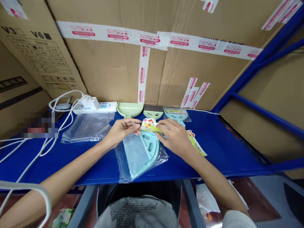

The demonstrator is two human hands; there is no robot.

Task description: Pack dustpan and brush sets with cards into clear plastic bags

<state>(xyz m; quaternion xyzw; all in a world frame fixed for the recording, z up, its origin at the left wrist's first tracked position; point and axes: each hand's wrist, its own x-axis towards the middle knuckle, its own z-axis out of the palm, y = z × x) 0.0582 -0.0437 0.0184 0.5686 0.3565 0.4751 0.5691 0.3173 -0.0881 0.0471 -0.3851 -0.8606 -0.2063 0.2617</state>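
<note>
A printed label card (150,126), white with yellow and red, is held up between my two hands. My left hand (123,130) pinches its left edge with thumb and fingers. On the other side, my right hand (174,134) has its fingers closed on the card's right end. Just below lies a light blue dustpan and brush set (142,152) in a clear plastic bag (122,172), its bristles turned to the left. The hands partly cover the set's top and handle. A second label card (197,144) lies flat beside my right forearm.
At the back of the blue table (228,152) are a green dustpan (129,109), a green brush (153,113) and a bagged blue set (177,114). Clear bags (89,126), a power strip (106,106) and white cables (45,144) occupy the left. Cardboard boxes (106,69) wall the back.
</note>
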